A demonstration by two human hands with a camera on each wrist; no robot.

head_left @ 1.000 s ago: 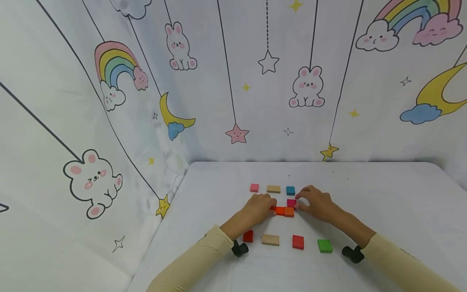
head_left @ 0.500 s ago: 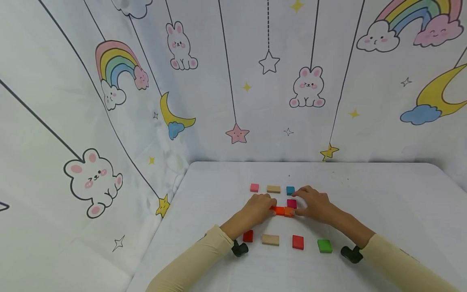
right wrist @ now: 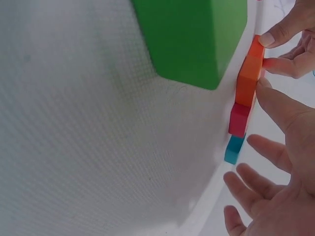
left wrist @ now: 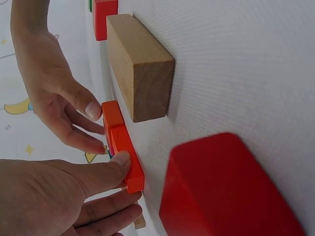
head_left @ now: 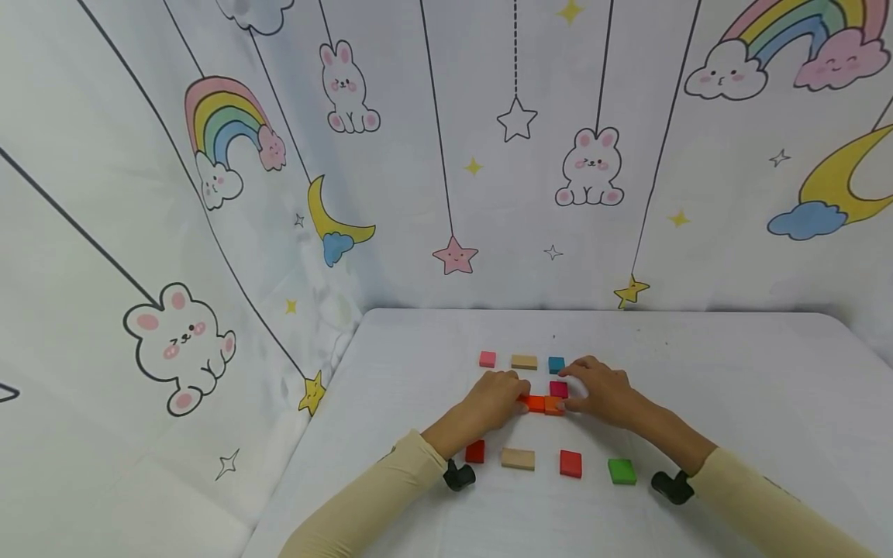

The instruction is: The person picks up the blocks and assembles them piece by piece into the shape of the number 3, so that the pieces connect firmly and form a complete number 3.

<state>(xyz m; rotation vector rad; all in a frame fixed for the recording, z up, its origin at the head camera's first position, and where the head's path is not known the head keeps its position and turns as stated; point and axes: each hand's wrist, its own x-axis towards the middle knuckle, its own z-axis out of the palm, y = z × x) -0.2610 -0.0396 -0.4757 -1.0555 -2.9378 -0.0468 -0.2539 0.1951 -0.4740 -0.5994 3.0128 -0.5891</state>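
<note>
My left hand (head_left: 494,399) pinches a red-orange wooden block (left wrist: 130,164) between thumb and fingers on the white table. Flush against that block's right end lies an orange block (head_left: 554,406). A crimson block (head_left: 558,389) sits just behind the orange one, and a blue block (head_left: 556,365) lies farther back. At the right of this group is my right hand (head_left: 603,393), its fingers spread. In the right wrist view its thumb (right wrist: 275,101) touches or nearly touches the orange block, while the index fingertip is near the blue block without gripping it.
Behind the hands lie a pink block (head_left: 487,359) and a tan block (head_left: 524,362). Closer to the camera are a red block (head_left: 475,451), a tan block (head_left: 518,459), another red block (head_left: 570,464) and a green block (head_left: 622,471). A patterned curtain (head_left: 412,155) borders the table.
The right hand has let go of the crimson block and shifted slightly left, its thumb coming to the orange block. The left hand keeps its pinch in place.
</note>
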